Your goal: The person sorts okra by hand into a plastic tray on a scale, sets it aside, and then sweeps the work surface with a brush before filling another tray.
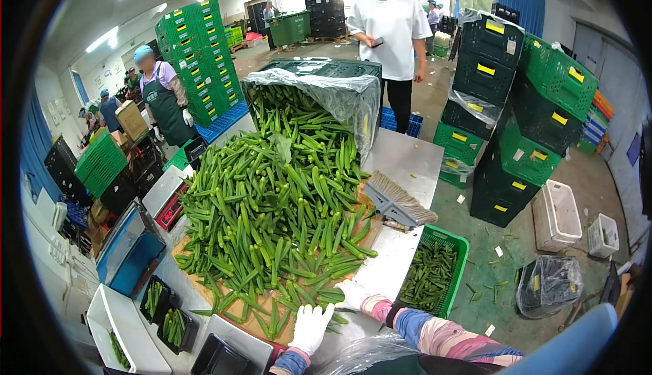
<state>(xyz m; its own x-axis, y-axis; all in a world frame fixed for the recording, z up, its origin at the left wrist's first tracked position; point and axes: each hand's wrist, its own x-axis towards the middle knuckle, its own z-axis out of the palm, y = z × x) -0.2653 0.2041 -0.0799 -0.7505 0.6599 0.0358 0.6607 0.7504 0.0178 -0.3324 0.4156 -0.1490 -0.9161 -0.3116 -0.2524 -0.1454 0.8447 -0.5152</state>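
A large heap of green okra [265, 198] spreads over the table from a tipped green crate [319, 67] lined with clear plastic. My left hand [311, 329], in a white glove, is at the heap's near edge, fingers apart, beside several loose okra pods. My right hand [353, 295], gloved too, lies at the right of that edge against the tips of some pods. Its fingers look stretched out, and no pod shows in its grasp. Below my left hand, a black tray [223, 356] sits on a scale [250, 337].
A grey brush [397, 202] lies on the metal table [411, 164]. A green crate of okra [458, 253] stands at right, beside stacked crates [509, 151]. Black trays with okra [175, 327] and a white bin [125, 327] are at left. A person in white [388, 32] stands behind.
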